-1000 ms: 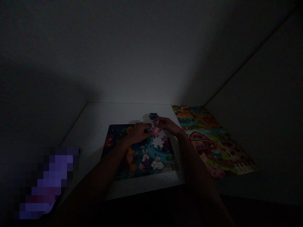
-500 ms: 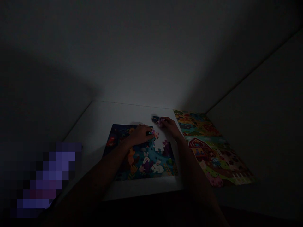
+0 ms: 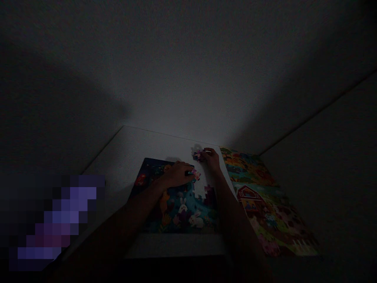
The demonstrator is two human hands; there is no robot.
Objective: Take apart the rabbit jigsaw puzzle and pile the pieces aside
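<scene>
Two bare hands work over a dark-toned forest jigsaw puzzle that lies on a white bench in very dim light. The left hand lies over the upper part of the puzzle, its fingers closed on a small pink-and-purple puzzle piece, which sits at the upper edge of the puzzle's unfilled gap. White shows through that gap, with jagged piece edges around it and purple pieces along its right side.

Farther from the person, beyond the puzzle, the right hand has its fingers clamped on a purple puzzle piece. Just beside and partly under that piece are a few dark blue loose puzzle pieces; it is too dim to count them.

White rabbits show in the near part of the forest picture, and an orange animal is partly hidden by the left forearm. To the right of the right forearm lie two brighter pictures, one above the other: a jungle-animal puzzle and, nearer the person, a farm puzzle with a red barn. At lower left is a pixelated purple patch, its contents unreadable.
</scene>
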